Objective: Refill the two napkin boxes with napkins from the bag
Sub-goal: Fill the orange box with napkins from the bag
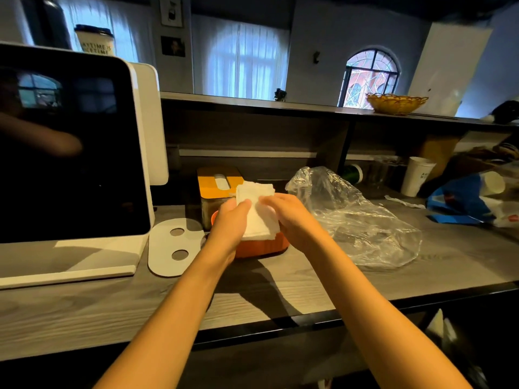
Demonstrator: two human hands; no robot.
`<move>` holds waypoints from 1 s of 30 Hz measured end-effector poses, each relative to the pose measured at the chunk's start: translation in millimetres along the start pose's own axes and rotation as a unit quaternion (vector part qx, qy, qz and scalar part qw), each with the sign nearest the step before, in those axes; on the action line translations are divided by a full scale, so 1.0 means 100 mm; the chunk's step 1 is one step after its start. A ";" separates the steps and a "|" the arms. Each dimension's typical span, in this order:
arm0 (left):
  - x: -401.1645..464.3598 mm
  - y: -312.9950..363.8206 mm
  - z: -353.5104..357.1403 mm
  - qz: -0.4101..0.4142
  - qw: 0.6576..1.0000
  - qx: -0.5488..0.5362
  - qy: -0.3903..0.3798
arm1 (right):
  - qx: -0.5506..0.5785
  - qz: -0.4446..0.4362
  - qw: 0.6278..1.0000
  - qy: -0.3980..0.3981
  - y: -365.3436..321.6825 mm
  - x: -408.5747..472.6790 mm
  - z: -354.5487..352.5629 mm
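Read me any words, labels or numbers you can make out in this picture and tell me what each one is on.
"ANYTIME IS" on the cup with a dark lid above the screen; the line beneath it is cut off.
Dark print on the white paper cup at the right: too small to read.
Red mark on the blue and white bag: too blurred to read.
Framed pictures on the wall: no readable text.
Napkins, clear bag and both boxes: no print visible.

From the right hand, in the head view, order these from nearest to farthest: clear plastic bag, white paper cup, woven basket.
From the right hand:
1. Clear plastic bag, just to its right on the counter.
2. White paper cup, farther right, at the back.
3. Woven basket, up on the shelf.
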State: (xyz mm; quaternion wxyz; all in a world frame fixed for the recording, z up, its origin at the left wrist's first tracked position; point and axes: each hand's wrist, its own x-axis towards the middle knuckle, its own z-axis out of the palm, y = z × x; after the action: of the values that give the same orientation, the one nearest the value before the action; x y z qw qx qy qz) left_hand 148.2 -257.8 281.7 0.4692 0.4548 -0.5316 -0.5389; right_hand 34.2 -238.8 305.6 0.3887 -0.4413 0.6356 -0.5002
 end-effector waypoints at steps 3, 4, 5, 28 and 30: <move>0.08 0.07 -0.12 0.009 0.995 0.093 -0.024 | -0.040 -0.011 0.999 0.032 -0.05 0.11 0.07; 0.12 0.09 -0.17 0.014 0.995 0.102 -0.018 | -0.029 -0.007 0.999 0.037 -0.08 0.16 0.08; 0.16 0.11 -0.21 0.017 0.995 0.095 -0.007 | -0.020 -0.001 0.999 0.044 -0.11 0.21 0.07; 0.44 0.06 -0.46 -0.012 0.999 0.010 0.037 | -0.214 -0.136 0.967 0.028 -0.07 0.56 0.26; 0.45 0.03 -0.46 -0.006 0.999 0.011 0.045 | -0.112 -0.030 0.990 -0.081 -0.07 0.49 0.34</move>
State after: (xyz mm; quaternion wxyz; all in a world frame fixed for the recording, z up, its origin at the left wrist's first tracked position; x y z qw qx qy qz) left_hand 186.8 -309.4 284.4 0.4840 0.4871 -0.5130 -0.5151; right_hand 52.2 -295.7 303.0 0.3713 -0.5399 0.6406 -0.4003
